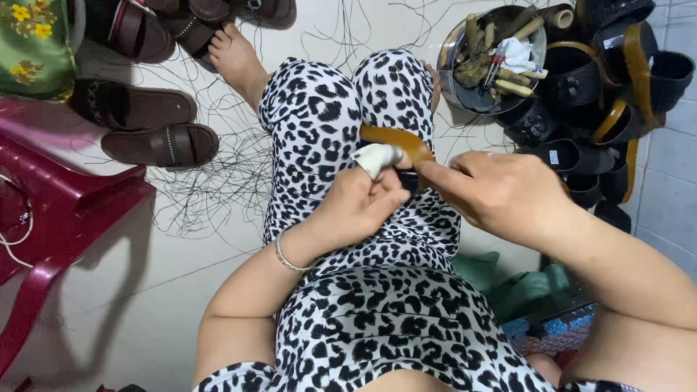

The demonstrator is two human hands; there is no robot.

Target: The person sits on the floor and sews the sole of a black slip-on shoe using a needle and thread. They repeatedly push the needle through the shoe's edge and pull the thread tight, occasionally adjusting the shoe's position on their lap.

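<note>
head view: we look down at our lap in black-and-white spotted cloth, both hands meeting over the knees.
left hand (359, 207): ours, curled closed, its white-wrapped thumb (377, 158) pressed on the tan leather strap (396, 141); a thin bracelet (287, 258) sits at the wrist.
right hand (501, 192): ours, fingers folded shut around the strap's near end and the dark piece under it; we cannot tell what that dark piece is.
strap place: it lies across our lap between the two hands, one end sticking out past the wrapped thumb toward the knees.
edges: a dark red plastic stool (65, 210) crowds our left side; a heap of black sandals with tan straps (617, 87) fills the right, just beside the grey tiled wall.
open room: pale floor (145, 305) lies bare below the stool and left of our lap; loose black threads (210, 174) litter the floor from knee to stool.
containers: a round metal bowl (454, 80) of sticks, small tools and a white rag stands near the right knee, touching the sandal heap.
other things: two brown sandals (145, 127) rest side by side above the stool; a green flowered cloth (33, 43) hangs in the left corner.
labels: a small white tag (554, 157) shows inside one black sandal.
</note>
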